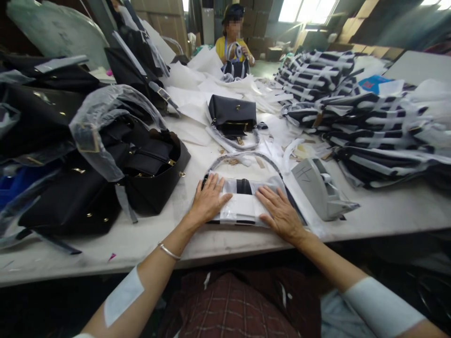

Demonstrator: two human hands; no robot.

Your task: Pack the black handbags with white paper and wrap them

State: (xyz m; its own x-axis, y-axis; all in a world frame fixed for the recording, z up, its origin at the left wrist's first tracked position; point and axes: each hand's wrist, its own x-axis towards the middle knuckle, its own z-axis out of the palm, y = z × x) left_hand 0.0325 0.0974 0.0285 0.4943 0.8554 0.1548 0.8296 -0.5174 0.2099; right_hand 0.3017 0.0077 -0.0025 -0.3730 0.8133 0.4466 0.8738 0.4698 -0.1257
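Note:
A small handbag wrapped in white paper and clear plastic (243, 199) lies flat near the table's front edge, its wrapped handle arching away from me. My left hand (208, 199) rests flat on its left part, fingers stretched out. My right hand (280, 211) lies flat on its right part, fingers also extended. Neither hand grips anything.
Black handbags, some in plastic (105, 159), pile up at the left. A dark bag (232, 115) stands mid-table among white paper sheets. Striped black-and-white bags (352, 108) stack at the right. A grey tape dispenser (320, 190) sits right of my hands. A person in yellow (234, 44) works at the far end.

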